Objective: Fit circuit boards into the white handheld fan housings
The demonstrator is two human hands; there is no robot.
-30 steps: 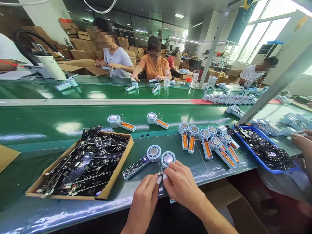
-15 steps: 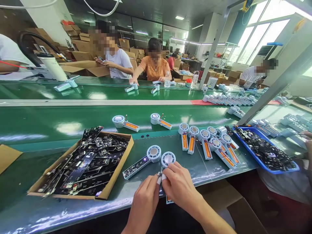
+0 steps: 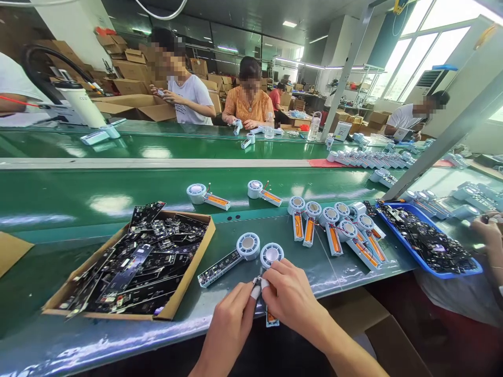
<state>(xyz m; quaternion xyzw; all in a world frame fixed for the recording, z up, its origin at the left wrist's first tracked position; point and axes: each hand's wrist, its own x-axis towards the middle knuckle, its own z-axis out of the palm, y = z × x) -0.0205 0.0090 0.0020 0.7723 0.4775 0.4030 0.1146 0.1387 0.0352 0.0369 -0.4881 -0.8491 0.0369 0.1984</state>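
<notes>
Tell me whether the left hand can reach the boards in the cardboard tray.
Probably yes: the boards lie uncovered in the cardboard tray, and the way from the left hand looks mostly free, though that hand grips something small.

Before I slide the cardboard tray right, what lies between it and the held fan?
The head view shows another fan there, bearing a black board.

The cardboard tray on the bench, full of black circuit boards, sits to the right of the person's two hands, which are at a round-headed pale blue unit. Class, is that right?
Not quite: in the head view, the cardboard tray on the bench, full of black circuit boards, sits to the left of the person's left hand and right hand, which are at a round-headed pale blue unit.
</notes>
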